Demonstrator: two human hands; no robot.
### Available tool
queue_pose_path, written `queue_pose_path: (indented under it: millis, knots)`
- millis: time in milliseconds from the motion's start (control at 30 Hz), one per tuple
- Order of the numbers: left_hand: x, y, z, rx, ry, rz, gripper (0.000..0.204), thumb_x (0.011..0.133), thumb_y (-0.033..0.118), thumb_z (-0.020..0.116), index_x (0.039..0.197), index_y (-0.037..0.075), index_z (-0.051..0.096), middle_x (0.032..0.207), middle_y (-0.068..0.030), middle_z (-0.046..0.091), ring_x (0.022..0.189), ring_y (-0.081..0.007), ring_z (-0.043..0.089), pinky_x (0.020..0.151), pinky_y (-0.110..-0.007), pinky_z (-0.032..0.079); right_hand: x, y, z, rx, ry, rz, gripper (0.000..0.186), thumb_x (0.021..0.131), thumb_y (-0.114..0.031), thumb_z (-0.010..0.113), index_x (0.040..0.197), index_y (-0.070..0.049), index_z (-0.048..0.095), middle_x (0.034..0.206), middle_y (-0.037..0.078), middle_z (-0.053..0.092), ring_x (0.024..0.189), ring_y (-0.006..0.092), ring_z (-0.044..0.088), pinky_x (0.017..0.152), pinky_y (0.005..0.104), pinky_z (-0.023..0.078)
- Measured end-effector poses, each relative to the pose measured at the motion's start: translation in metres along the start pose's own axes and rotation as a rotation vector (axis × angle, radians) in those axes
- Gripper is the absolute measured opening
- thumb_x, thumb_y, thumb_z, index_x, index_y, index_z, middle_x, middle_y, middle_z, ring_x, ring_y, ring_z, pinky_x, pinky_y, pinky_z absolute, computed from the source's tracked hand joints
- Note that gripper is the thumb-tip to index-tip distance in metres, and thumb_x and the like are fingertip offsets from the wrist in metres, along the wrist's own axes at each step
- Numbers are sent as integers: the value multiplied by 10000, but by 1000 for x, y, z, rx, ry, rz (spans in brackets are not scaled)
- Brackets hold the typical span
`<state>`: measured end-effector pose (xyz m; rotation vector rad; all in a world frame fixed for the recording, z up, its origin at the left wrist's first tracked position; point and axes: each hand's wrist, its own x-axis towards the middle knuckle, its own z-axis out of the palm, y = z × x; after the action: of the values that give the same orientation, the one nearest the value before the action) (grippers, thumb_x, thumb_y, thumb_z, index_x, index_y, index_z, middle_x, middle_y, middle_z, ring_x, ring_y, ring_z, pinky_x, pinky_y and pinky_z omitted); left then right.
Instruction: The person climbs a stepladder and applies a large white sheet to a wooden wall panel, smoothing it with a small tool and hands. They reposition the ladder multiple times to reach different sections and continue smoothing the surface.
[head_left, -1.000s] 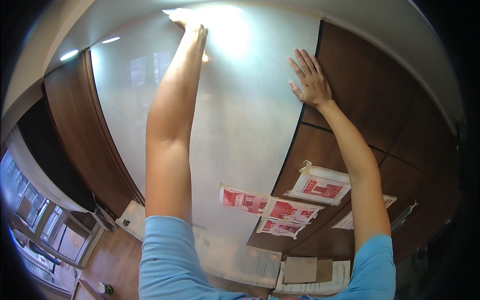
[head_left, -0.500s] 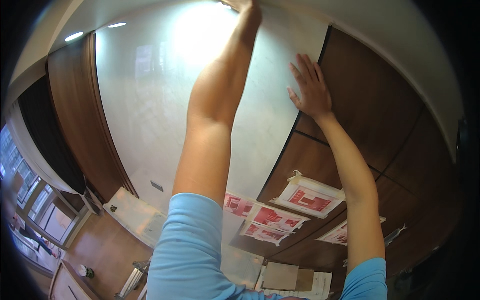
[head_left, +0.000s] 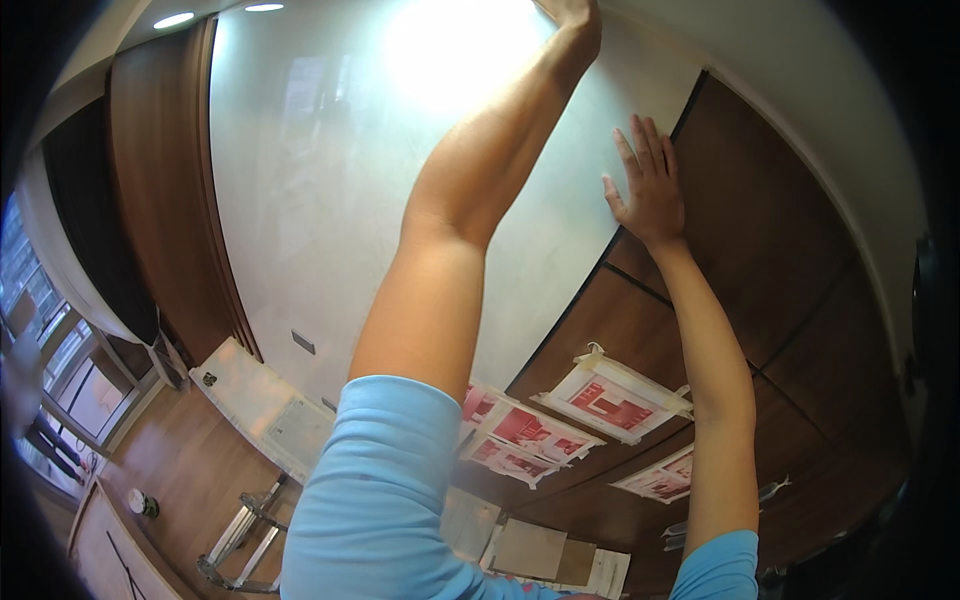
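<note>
Both my arms, in light blue short sleeves, reach up along a tall glossy white wall panel (head_left: 320,180). My left hand (head_left: 578,14) is at the upper edge of the view, by the bright light patch on the panel. Its fingers are cut off, so whether it holds anything is hidden. My right hand (head_left: 650,195) lies flat with fingers spread, touching the surface where the white panel meets the dark brown wood panel (head_left: 770,210) along a black seam. Nothing is in that hand.
Red-and-white printed sheets (head_left: 610,405) are taped to the wood panels below. A covered low cabinet (head_left: 265,410), a stepladder (head_left: 240,535) and a paint can (head_left: 143,503) are at lower left. Dark curtains (head_left: 95,240) hang by the window. Ceiling lights (head_left: 174,20) shine at upper left.
The view has tilted and shifted a little. My left hand and forearm have moved to the right along the top of the white panel. My right hand stays spread near the seam.
</note>
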<state>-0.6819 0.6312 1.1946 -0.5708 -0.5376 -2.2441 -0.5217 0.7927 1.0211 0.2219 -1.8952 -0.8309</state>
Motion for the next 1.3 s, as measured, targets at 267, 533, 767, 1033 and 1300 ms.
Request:
queue_pose_path:
  millis: [267, 533, 767, 1033, 1300]
  knots:
    - [-11, 6, 1, 11, 6, 15, 549, 1043, 207, 397, 1475, -118, 300, 1505, -319, 367, 1405, -428, 355, 1191, -441, 293, 0, 1, 3, 0, 28, -9, 691, 932, -359, 632, 1547, -128, 419, 1665, 120, 314, 1550, 301, 281, 1256, 489, 255]
    - [31, 15, -15, -36, 50, -85, 589, 1042, 210, 393, 1509, -129, 271, 1546, -337, 336, 1447, -454, 316, 1222, -439, 257, -2, 4, 6, -16, -2, 2, 651, 944, -395, 600, 1523, -131, 460, 1651, 121, 335, 1554, 284, 266, 1272, 485, 230]
    - [-54, 29, 48, -55, 6, -200, 625, 1042, 212, 390, 1538, -140, 247, 1581, -353, 308, 1483, -477, 281, 1250, -437, 226, -5, 7, 11, 38, 49, 10, 650, 924, -397, 606, 1500, -123, 481, 1640, 125, 353, 1553, 281, 266, 1274, 479, 227]
    - [-211, 40, 162, -298, -7, -183, 686, 1032, 166, 374, 1527, -225, 104, 1601, -438, 159, 1525, -488, 203, 1285, -440, 128, -7, 13, 12, -93, 46, -61, 638, 950, -383, 588, 1496, -73, 476, 1611, 151, 383, 1530, 320, 304, 1275, 498, 213]
    - [-213, 54, 176, -237, 102, -242, 672, 1073, 234, 351, 1546, -189, 127, 1636, -391, 125, 1558, -465, 101, 1297, -457, 65, -9, 13, 5, 3, 11, -46, 608, 983, -401, 553, 1490, -73, 482, 1642, 148, 326, 1546, 303, 258, 1276, 485, 215]
